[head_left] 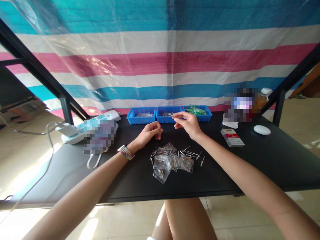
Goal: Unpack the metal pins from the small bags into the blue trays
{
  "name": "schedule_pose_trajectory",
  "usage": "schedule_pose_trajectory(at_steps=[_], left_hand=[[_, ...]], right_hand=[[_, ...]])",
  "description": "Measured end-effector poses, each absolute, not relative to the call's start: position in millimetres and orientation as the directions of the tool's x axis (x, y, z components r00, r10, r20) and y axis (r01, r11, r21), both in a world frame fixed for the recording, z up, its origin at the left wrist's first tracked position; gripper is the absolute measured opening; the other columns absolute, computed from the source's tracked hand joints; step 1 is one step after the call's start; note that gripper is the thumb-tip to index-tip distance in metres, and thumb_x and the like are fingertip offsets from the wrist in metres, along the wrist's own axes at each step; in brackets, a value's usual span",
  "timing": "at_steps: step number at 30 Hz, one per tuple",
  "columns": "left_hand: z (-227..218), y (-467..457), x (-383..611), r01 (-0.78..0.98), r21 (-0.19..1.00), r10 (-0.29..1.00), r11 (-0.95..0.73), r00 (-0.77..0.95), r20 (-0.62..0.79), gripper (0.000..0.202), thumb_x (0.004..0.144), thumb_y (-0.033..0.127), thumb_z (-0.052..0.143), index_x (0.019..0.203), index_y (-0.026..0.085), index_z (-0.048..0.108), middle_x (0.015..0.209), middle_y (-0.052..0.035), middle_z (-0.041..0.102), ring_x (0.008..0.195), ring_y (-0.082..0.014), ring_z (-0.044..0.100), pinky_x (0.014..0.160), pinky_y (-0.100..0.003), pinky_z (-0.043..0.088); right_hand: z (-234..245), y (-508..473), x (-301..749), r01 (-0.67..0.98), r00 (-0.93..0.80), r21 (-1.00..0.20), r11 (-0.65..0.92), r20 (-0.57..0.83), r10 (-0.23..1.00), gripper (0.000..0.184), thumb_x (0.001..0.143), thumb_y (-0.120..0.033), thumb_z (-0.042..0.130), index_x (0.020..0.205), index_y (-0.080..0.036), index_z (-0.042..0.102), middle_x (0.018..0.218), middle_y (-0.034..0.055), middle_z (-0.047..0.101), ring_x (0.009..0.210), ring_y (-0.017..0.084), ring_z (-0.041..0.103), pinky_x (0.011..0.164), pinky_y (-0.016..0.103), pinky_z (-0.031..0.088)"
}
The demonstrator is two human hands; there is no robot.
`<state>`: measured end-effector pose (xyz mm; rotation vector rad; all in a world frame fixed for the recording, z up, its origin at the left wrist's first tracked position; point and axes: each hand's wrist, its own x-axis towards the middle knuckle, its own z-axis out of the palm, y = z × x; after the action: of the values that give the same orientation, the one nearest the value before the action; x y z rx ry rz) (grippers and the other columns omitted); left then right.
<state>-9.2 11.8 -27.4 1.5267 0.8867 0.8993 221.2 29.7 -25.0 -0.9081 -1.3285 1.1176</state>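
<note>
My left hand is closed, its fingers curled together above the tabletop in front of the left and middle bins. Whatever it may hold is hidden. My right hand reaches to the front of the middle blue bin, with thumb and fingertips drawn into a pinch; I cannot make out anything between them. Thin metal pins, like blind rivets, lie in that bin. Below the hands is a pile of small clear plastic bags with rivets inside. Loose rivets are scattered beside and around the pile.
The left blue bin holds clear plastic, the right one green packets. At left lie a power strip and a charger with a cable. At right are a cigarette box, a white oval object and a bottle.
</note>
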Motion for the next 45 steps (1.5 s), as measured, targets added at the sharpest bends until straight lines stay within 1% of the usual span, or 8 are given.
schedule_pose_trajectory(at_steps=[3, 8, 13, 19, 23, 35, 40, 45], left_hand=[[-28.0, 12.0, -9.5, 0.068, 0.991, 0.896, -0.118, 0.438, 0.076, 0.027, 0.085, 0.037, 0.071, 0.08, 0.019, 0.052, 0.063, 0.001, 0.064, 0.059, -0.0131, 0.059, 0.061, -0.025, 0.045], [-29.5, 13.1, -9.8, 0.07, 0.99, 0.893, -0.119, 0.444, 0.076, 0.027, 0.083, 0.037, 0.072, 0.08, 0.019, 0.052, 0.065, 0.0011, 0.064, 0.058, -0.013, 0.059, 0.06, -0.025, 0.044], [-28.3, 12.0, -10.1, 0.069, 0.99, 0.895, -0.121, 0.44, 0.078, 0.026, 0.085, 0.037, 0.071, 0.081, 0.019, 0.053, 0.064, 0.0011, 0.064, 0.059, -0.0133, 0.059, 0.061, -0.025, 0.045], [-25.8, 9.9, -9.4, 0.057, 0.989, 0.893, -0.135, 0.439, 0.096, 0.027, 0.085, 0.038, 0.072, 0.079, 0.018, 0.054, 0.063, 0.0028, 0.058, 0.059, -0.0124, 0.055, 0.059, -0.024, 0.043], [-27.4, 11.6, -9.5, 0.078, 0.986, 0.899, -0.148, 0.425, 0.101, 0.03, 0.085, 0.039, 0.074, 0.078, 0.018, 0.054, 0.063, 0.0036, 0.056, 0.058, -0.0116, 0.053, 0.058, -0.024, 0.041], [-30.0, 14.8, -9.8, 0.086, 0.986, 0.892, -0.14, 0.442, 0.088, 0.033, 0.084, 0.043, 0.076, 0.079, 0.019, 0.054, 0.064, 0.0028, 0.06, 0.059, -0.0119, 0.055, 0.059, -0.024, 0.043], [-26.9, 14.3, -9.3, 0.111, 0.984, 0.895, -0.139, 0.439, 0.077, 0.033, 0.083, 0.042, 0.076, 0.079, 0.018, 0.054, 0.065, 0.0029, 0.059, 0.06, -0.0121, 0.056, 0.059, -0.024, 0.043], [-23.2, 12.1, -8.4, 0.121, 0.982, 0.895, -0.146, 0.438, 0.079, 0.031, 0.083, 0.041, 0.075, 0.078, 0.018, 0.055, 0.064, 0.0026, 0.06, 0.059, -0.0124, 0.056, 0.06, -0.024, 0.043]], right_hand=[[-20.7, 37.6, 232.2, 0.037, -0.005, -0.953, 0.302, 0.302, 0.953, 0.045, 0.077, -0.039, 0.079, 0.117, -0.018, 0.074, 0.122, 0.013, 0.076, 0.051, 0.012, 0.068, 0.047, 0.027, 0.059], [-29.2, 17.4, 235.8, 0.285, -0.132, -0.873, 0.395, 0.373, 0.918, 0.011, 0.084, -0.022, 0.066, 0.088, -0.016, 0.075, 0.085, 0.0047, 0.075, 0.051, 0.011, 0.063, 0.047, 0.022, 0.049], [-29.9, -13.5, 212.8, 0.355, -0.501, -0.688, 0.633, 0.432, 0.75, 0.012, 0.084, -0.01, 0.069, 0.085, -0.018, 0.078, 0.083, 0.0018, 0.069, 0.061, 0.01, 0.056, 0.059, 0.024, 0.046], [-23.7, -31.0, 191.7, 0.421, -0.693, -0.436, 0.795, 0.411, 0.593, 0.021, 0.095, -0.017, 0.071, 0.11, -0.024, 0.083, 0.106, 0.0081, 0.072, 0.1, 0.023, 0.061, 0.094, 0.039, 0.052], [-24.4, -30.2, 188.2, 0.409, -0.784, -0.288, 0.866, 0.374, 0.495, 0.031, 0.097, -0.01, 0.064, 0.114, -0.028, 0.083, 0.113, 0.0088, 0.072, 0.106, 0.025, 0.058, 0.1, 0.042, 0.051], [-29.1, -19.7, 191.5, 0.45, -0.695, -0.434, 0.781, 0.379, 0.611, 0.012, 0.09, -0.011, 0.075, 0.096, -0.019, 0.082, 0.106, 0.0088, 0.076, 0.101, 0.023, 0.063, 0.097, 0.038, 0.051], [-33.4, -17.4, 187.6, 0.441, -0.614, -0.576, 0.689, 0.366, 0.699, 0.025, 0.081, 0.002, 0.071, 0.092, -0.018, 0.081, 0.092, 0.0056, 0.075, 0.087, 0.019, 0.064, 0.087, 0.032, 0.052], [-38.0, -14.3, 188.3, 0.422, -0.598, -0.59, 0.689, 0.39, 0.7, 0.028, 0.078, 0.0, 0.072, 0.094, -0.019, 0.083, 0.09, 0.0052, 0.073, 0.087, 0.019, 0.063, 0.088, 0.032, 0.052]])
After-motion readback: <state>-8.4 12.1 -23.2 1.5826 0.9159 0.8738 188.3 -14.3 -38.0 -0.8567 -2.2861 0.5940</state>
